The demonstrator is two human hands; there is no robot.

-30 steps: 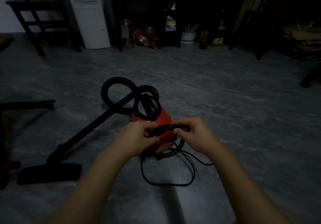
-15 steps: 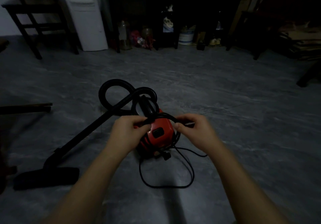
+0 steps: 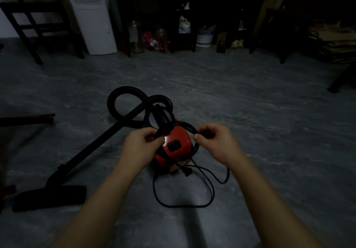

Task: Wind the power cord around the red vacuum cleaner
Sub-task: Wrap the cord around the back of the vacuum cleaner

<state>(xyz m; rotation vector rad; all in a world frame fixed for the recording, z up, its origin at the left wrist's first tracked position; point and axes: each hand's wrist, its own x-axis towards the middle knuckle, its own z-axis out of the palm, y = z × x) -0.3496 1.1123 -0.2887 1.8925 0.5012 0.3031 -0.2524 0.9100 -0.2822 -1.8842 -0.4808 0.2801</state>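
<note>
**A:** What lies around you?

**B:** You have a grey marbled floor (image 3: 250, 97) under you. At ten o'clock stands a dark wooden chair (image 3: 34, 16), and just beside it, at eleven, a tall white cabinet (image 3: 94, 14).

**A:** And straight ahead of you?

**B:** At twelve, along the dark far wall, you see a clear jar (image 3: 135, 34) and a white bucket (image 3: 205, 38) with a blue band. At two o'clock lies a stack of flat boards (image 3: 331, 41). At nine, a dark wooden bar (image 3: 27, 118) juts in from the edge.
</note>
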